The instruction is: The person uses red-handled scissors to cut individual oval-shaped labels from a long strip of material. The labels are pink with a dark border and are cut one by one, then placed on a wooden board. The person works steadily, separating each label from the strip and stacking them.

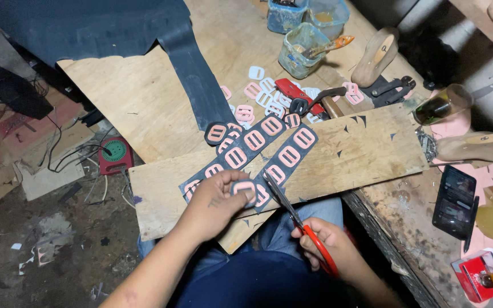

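My left hand (217, 201) pinches the near end of a dark rubber strip (283, 161) that carries several pink buckle-shaped pieces. My right hand (325, 242) grips red-handled scissors (296, 218), whose blades are open against the strip's edge beside my left thumb. A second dark strip with pink pieces (241, 153) lies just left of it on a wooden board (366, 151). Cut-out dark pieces with pink buckles (217, 133) lie at the strips' far end.
A large dark sheet (144, 34) drapes the plywood table. Loose pink and white buckles (261, 91), a red knife (292, 91), glue jars (300, 48), wooden shoe lasts (375, 57), a glass (443, 104) and a phone (456, 199) lie around. Cables and scraps litter the floor at left.
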A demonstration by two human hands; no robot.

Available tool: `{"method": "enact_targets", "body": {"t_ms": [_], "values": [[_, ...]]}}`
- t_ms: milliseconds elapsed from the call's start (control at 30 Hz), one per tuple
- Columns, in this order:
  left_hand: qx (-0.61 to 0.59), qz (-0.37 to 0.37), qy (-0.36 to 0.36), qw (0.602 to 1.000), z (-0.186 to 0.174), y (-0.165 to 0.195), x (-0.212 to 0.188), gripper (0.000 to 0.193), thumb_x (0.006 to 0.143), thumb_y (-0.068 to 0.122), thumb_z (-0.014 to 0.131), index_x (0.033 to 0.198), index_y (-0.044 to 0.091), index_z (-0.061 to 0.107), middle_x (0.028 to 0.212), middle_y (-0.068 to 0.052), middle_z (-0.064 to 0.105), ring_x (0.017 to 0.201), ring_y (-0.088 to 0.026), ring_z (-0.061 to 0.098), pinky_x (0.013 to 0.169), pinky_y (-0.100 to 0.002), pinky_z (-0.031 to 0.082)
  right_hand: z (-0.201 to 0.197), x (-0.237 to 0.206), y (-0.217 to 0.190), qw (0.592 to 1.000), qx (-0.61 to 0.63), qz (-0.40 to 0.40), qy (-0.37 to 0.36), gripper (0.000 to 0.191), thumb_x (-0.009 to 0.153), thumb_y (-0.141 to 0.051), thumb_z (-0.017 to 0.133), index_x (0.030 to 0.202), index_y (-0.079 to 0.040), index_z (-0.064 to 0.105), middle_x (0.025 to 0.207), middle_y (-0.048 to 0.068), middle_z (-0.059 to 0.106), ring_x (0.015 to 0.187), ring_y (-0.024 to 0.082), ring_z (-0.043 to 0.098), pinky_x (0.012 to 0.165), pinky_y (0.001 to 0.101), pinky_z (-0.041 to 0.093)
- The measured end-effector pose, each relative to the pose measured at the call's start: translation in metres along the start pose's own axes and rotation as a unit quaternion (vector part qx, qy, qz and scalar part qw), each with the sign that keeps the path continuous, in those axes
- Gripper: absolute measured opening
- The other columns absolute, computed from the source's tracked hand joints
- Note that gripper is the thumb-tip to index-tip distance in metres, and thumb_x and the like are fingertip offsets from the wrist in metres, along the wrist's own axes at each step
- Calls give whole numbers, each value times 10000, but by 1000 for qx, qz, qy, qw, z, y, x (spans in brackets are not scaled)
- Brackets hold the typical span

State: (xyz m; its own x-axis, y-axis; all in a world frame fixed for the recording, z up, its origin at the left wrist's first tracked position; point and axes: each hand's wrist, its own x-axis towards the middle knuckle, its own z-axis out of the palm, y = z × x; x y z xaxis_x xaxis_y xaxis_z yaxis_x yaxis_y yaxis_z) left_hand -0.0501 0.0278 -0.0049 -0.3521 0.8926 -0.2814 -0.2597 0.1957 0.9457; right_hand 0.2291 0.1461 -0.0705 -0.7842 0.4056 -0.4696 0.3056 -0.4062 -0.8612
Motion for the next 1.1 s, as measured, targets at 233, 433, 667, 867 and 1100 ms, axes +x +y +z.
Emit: {"method": "enact_targets", "body": {"t_ms": [233,433,667,867,1100], "values": [[173,102,195,960,-33,29,61,413,920,162,726,1276,-26,630,961,-127,720,729,-143,577,626,-286,445,7,5,9,1000,23,-1,10,284,944,-222,656,1101,14,642,679,41,566,519,113,527,455,269,467],[87,88,121,985,-4,21,39,324,936,228,705,1132,-27,674,877,-51,684,760,-88,626,706,-251,518,29,-8,-16,981,79,-133,-121,573,1012,-498,542,1231,31,576,828,68,585,680,132,552,635,253,474],[-223,-46,-76,971,40,5,-12,383,891,93,723,1220,-50,591,964,-87,743,902,-147,728,847,-272,563,44,-8,-50,974,86,-58,-204,744,938,-639,553,1236,41,599,764,62,583,680,142,566,630,260,485],[-258,3,-16,966,14,-7,-25,242,920,44,673,1135,-59,629,979,-152,769,876,-184,733,836,-316,582,23,-23,-58,967,30,-61,-245,803,923,-713,628,1181,47,639,735,44,577,668,129,546,632,230,419],[105,139,2,985,0,-9,-34,202,926,172,675,990,0,759,970,-103,740,930,-226,701,839,-346,551,-2,-29,-43,968,26,3,-248,848,818,-732,699,1186,31,639,757,32,593,659,119,554,599,229,425]]}}
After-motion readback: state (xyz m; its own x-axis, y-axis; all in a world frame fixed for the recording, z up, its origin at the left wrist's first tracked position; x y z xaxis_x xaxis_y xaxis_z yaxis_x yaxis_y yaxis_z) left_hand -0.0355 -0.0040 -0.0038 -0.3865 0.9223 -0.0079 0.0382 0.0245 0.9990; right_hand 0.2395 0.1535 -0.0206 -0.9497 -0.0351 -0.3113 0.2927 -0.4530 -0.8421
